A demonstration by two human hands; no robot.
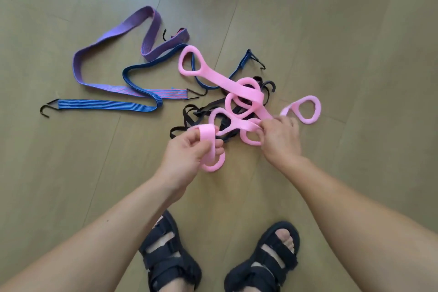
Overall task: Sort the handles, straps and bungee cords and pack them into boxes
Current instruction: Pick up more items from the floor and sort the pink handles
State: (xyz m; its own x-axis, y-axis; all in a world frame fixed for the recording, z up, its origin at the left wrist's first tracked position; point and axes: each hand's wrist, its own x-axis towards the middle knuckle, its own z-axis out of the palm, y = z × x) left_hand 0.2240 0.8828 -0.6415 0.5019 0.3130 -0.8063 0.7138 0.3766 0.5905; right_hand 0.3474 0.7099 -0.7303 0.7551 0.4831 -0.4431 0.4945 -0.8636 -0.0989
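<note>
Left hand's point(187, 149) grip clamps a folded pink handle point(209, 147); right hand's point(279, 137) pinches another point(239, 125).

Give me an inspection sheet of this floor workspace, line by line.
Surface: wood-look plank floor, no table.
Job's things: pink handles heaped in the middle, tangled with black straps; purple bungee cord, blue bungee cord and navy bungee cord spread out at left, hooks at their ends.
Boxes: nothing seen.
Clutter: nothing seen.
Grippers: left hand closed on a folded pink handle; right hand gripping handles in the heap.
Cables: nothing seen besides the bungee cords.
Surroundings: the person's feet in black sandals at the bottom edge.
</note>
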